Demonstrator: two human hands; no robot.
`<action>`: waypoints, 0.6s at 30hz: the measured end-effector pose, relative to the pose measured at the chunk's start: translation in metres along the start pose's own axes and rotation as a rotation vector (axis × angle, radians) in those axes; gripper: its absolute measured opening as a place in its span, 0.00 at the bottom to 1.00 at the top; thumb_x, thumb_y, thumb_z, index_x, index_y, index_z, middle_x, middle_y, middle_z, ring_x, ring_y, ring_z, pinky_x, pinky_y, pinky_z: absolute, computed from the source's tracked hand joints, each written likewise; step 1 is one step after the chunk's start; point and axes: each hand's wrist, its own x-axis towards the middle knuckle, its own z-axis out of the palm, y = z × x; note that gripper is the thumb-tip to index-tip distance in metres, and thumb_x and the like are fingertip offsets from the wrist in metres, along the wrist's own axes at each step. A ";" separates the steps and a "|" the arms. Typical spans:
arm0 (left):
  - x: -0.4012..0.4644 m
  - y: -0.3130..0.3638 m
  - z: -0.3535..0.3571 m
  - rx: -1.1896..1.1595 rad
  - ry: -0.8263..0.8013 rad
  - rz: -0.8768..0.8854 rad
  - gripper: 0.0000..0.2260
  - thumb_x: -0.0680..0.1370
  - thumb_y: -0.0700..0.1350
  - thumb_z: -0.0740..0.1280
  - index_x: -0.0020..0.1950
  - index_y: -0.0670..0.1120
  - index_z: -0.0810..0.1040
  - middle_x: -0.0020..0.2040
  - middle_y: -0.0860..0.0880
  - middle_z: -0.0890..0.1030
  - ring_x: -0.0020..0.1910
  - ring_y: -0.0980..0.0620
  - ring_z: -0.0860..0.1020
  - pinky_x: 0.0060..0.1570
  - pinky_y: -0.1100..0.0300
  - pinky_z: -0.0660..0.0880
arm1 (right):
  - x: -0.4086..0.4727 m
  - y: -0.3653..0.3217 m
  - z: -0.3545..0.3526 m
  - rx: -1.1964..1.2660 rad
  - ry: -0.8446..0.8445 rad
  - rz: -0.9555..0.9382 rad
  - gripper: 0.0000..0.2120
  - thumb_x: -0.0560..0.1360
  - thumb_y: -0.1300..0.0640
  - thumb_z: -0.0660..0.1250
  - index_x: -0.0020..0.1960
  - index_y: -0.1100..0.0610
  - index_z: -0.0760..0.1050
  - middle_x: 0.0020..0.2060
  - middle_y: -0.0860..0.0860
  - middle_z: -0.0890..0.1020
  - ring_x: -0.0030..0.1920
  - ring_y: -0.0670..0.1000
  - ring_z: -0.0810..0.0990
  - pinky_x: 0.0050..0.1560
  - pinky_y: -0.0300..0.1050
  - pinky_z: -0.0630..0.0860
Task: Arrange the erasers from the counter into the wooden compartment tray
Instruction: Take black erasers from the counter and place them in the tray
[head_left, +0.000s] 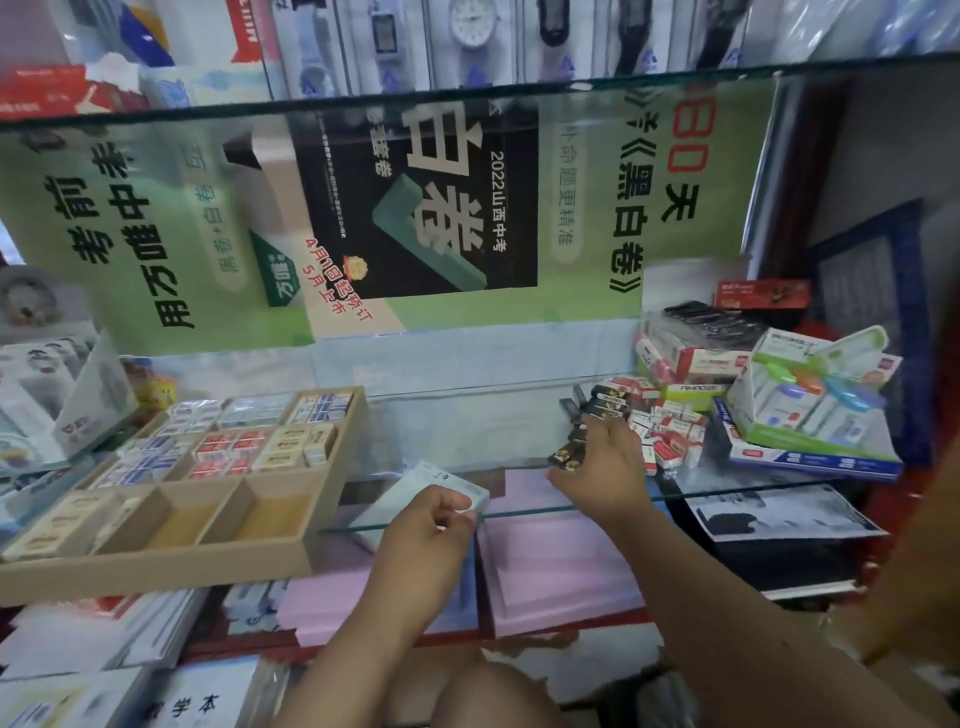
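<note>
Right hand: the right hand (597, 467) is stretched out over the glass counter (441, 431), and some black erasers (566, 457) with gold marks are pinched in its fingers.
More black erasers: a short row (605, 400) is seen just past the fingertips, lying on the glass.
Left hand: the left hand (426, 525) is curled round the near edge of a small white box (421, 499), which is held tilted at the front edge of the glass. The tiny writing on the box cannot be read.
Red and white erasers: a loose heap (670, 436) is piled on the glass just right of the right hand.
Boxes at right: a stack is seen behind the heap; "AIHAO" is printed on a yellow-green box (685, 388). A green box of correction tapes (810, 400) is set on top of a blue one.
Wooden tray: the wooden compartment tray (156, 566) is placed at the left, well apart from the right hand. Its back and middle boxes are filled with blue, red and cream erasers (249, 441). Two front boxes are seen with bare wood.
Poster: a green poster (363, 218) is stuck behind the glass, turned sideways. "2022", "80" and big Chinese words can be read on it.
Below the glass: pink sheets (561, 566) are laid under the counter.
</note>
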 end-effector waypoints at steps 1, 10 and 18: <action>0.002 0.001 0.002 -0.010 -0.005 -0.006 0.05 0.78 0.43 0.65 0.45 0.52 0.76 0.43 0.52 0.80 0.45 0.48 0.80 0.50 0.51 0.76 | 0.007 0.002 0.002 -0.056 -0.022 0.008 0.41 0.68 0.42 0.71 0.74 0.57 0.59 0.71 0.60 0.62 0.71 0.60 0.59 0.71 0.50 0.57; 0.027 0.003 0.016 -0.054 -0.027 -0.030 0.05 0.79 0.43 0.65 0.44 0.49 0.78 0.42 0.51 0.81 0.39 0.50 0.80 0.46 0.53 0.77 | 0.029 -0.004 0.032 -0.308 -0.087 -0.067 0.27 0.74 0.40 0.61 0.66 0.56 0.70 0.67 0.55 0.67 0.68 0.57 0.61 0.65 0.50 0.60; 0.044 -0.001 0.018 -0.077 -0.036 -0.074 0.05 0.79 0.40 0.63 0.45 0.47 0.78 0.42 0.48 0.81 0.37 0.51 0.79 0.39 0.58 0.75 | 0.032 -0.017 0.041 -0.214 -0.161 -0.163 0.40 0.67 0.31 0.65 0.73 0.48 0.61 0.70 0.52 0.64 0.71 0.55 0.58 0.68 0.52 0.57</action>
